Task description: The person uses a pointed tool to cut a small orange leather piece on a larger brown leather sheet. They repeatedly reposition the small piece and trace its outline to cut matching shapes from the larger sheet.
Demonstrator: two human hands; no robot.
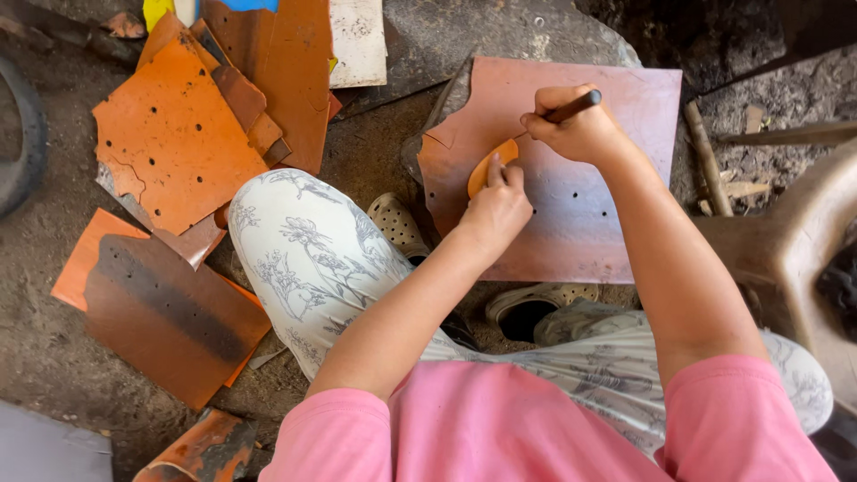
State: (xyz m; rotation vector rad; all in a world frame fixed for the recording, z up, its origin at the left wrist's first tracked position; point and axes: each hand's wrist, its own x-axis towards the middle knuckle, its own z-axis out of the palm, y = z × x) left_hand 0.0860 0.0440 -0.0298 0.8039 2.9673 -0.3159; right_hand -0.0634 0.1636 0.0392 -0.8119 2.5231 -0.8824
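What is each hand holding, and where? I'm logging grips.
Right hand: dark pencil-like stick, gripped low. Left hand: fingers pressing orange oval template.

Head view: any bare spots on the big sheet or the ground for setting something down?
Free: the big sheet below and right of the right hand; bare ground between the orange sheet pile and the big sheet. Crowded: round the orange template under the left hand, and the far-left scrap pieces.

Both hands forward, left hand (496, 207) pressed flat, right hand (576, 129) fisted, gripping
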